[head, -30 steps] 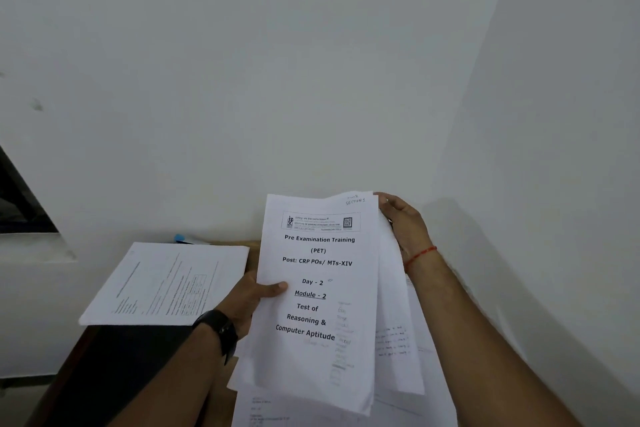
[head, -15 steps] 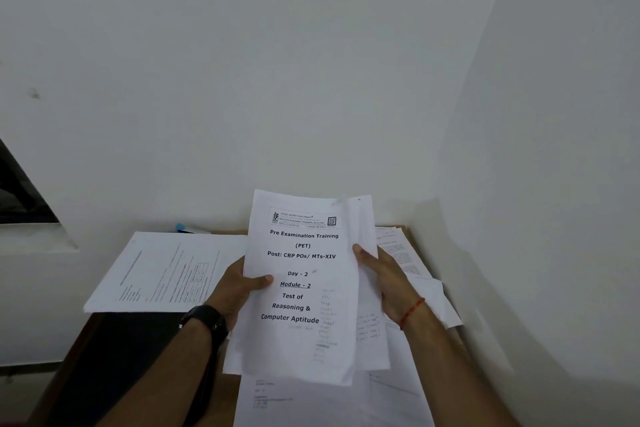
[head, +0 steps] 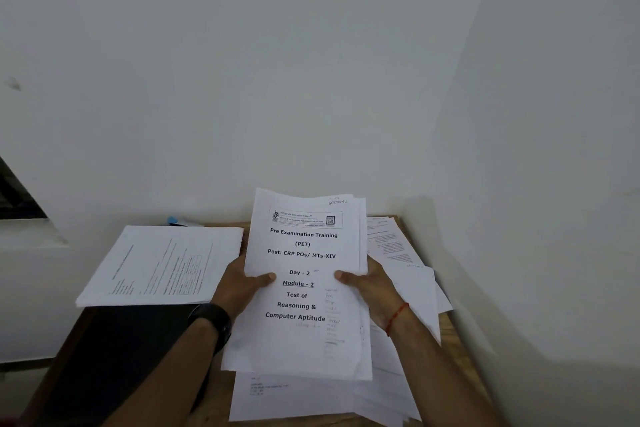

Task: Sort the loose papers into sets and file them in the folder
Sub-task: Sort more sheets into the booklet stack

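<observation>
left pile: a stack (head: 162, 263) lying flat on the worktop (head: 453, 340), well left of my hands
left hand (head: 239, 284): pinching the sheaf (head: 304, 288) at its left edge, thumb on front
sheaf: held up over the worktop. Light and floppy, and I reckon the sheets slide, so grip mid-edge on both sides
right hand (head: 375, 288): same pinch, right edge
loose papers (head: 412, 288): spread flat underneath and to the right

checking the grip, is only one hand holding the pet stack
No, the left hand and right hand both grip the stack by its sides.
</observation>
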